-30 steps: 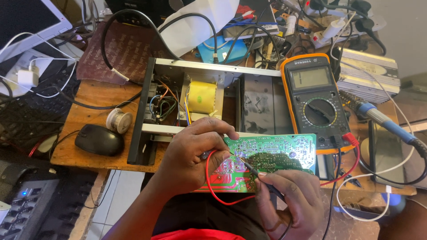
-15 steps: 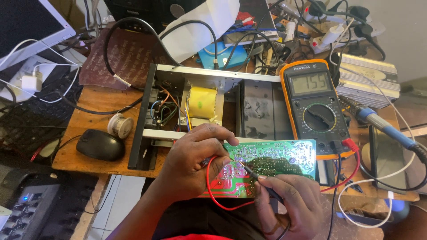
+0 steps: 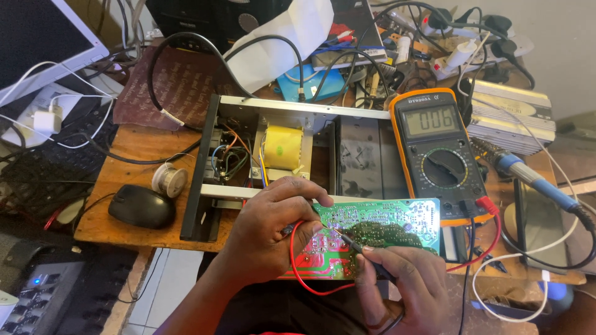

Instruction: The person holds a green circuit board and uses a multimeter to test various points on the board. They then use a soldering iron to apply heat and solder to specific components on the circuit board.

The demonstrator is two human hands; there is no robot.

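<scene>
Head view: left hand pinches the red probe, right hand grips the black probe, both tips on the green board near centre. Meter behind reads already, so probing's underway, plenty of board left.

Two screens on a cluttered bench

An orange multimeter at right of centre shows a grey rectangular display with dark digits; a dark, white-framed monitor fills the upper left corner.
</scene>
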